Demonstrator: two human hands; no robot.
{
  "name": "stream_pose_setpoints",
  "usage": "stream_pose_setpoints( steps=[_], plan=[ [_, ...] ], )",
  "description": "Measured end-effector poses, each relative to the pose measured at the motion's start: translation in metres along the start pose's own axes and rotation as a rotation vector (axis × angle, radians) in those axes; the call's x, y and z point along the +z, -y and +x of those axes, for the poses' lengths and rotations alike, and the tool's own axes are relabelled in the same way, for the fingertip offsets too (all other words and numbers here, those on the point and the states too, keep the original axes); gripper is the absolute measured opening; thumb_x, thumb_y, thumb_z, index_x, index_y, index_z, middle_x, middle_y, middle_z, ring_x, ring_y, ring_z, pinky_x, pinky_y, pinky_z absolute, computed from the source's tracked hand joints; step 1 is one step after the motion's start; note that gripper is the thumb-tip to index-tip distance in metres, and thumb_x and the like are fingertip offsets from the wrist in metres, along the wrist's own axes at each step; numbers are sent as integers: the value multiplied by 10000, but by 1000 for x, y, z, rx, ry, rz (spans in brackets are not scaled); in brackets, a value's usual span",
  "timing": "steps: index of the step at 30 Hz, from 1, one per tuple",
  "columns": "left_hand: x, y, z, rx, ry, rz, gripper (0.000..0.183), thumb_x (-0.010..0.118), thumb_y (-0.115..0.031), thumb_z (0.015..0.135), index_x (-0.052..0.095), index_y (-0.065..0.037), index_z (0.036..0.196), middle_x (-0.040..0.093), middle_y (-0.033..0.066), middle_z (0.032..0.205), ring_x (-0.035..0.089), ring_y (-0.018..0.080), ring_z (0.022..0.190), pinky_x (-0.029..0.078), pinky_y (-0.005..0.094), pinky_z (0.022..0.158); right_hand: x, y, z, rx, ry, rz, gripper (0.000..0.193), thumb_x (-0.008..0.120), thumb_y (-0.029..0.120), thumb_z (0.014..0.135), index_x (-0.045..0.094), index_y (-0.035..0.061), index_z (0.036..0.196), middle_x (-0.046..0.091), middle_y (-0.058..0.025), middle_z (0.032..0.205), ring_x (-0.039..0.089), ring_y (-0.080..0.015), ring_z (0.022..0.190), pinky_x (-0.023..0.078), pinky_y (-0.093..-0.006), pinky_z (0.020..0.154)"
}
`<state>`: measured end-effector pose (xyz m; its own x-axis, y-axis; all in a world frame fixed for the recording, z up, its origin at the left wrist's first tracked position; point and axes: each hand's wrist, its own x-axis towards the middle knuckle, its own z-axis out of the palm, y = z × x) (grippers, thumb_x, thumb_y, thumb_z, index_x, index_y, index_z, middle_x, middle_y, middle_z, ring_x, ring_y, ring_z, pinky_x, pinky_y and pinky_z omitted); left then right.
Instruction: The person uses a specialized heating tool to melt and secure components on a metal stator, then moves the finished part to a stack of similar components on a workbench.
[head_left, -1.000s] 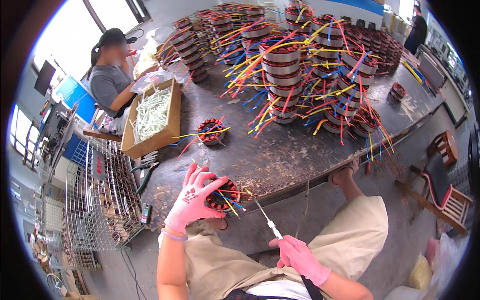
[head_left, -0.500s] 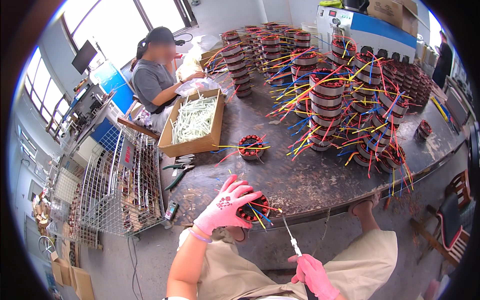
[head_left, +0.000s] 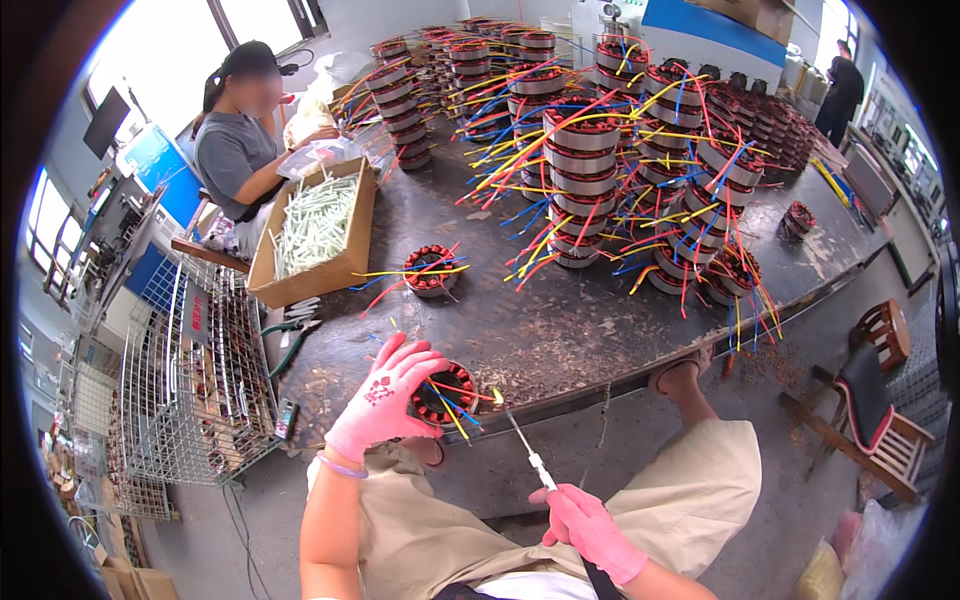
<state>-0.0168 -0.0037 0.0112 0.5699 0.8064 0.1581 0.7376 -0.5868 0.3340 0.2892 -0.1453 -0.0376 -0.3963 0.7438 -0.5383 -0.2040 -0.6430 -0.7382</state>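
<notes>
Though round, stator (head_left: 461, 380) knobbly; tool (head_left: 538, 465) slender, straight

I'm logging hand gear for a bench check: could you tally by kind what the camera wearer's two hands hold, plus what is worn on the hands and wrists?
Wound ring, in the left hand: 1
Slim white-handled tool, in the right hand: 1
Pink gloves: 2
Purple wristband: 1
Total: 5

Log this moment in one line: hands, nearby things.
left hand: holding wound ring; right hand: holding white-handled tool; tool tip: near red wire, contact unclear; nearby: second wound ring, pliers, cardboard box of white tubes
</notes>
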Motion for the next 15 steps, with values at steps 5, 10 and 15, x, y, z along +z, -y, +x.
stream_pose_setpoints(
  steps=[5, 10, 15],
  plan=[
    [1, 1, 2, 16, 7, -4, 896, 893, -341, 487, 567, -93, 1285, 577, 90, 1309, 453, 312, 1340, 225, 528, 1199, 0, 0, -1, -3, -13, -30, 334, 470, 270, 1048, 617, -5, 1166, 418, 16, 595, 410, -69, 527, 517, -292, 598],
    [2, 1, 0, 10, 5, 4, 896, 890, -331, 491, 564, -90, 1290, 564, 93, 1326, 434, 318, 1356, 218, 528, 1202, 2, 1, -1, -12, -7, -17, 324, 470, 251, 1039, 621, -12, 1156, 436, 8, 594, 430, -74, 527, 525, -296, 593],
    [2, 3, -1, 6, 5, 10, 901, 890, -332, 490, 565, -91, 1294, 554, 95, 1341, 419, 322, 1369, 215, 530, 1202, 3, 2, -2, -9, -30, -10, 316, 465, 226, 1028, 621, -20, 1150, 450, 3, 594, 444, -77, 523, 532, -299, 593]
  ],
)
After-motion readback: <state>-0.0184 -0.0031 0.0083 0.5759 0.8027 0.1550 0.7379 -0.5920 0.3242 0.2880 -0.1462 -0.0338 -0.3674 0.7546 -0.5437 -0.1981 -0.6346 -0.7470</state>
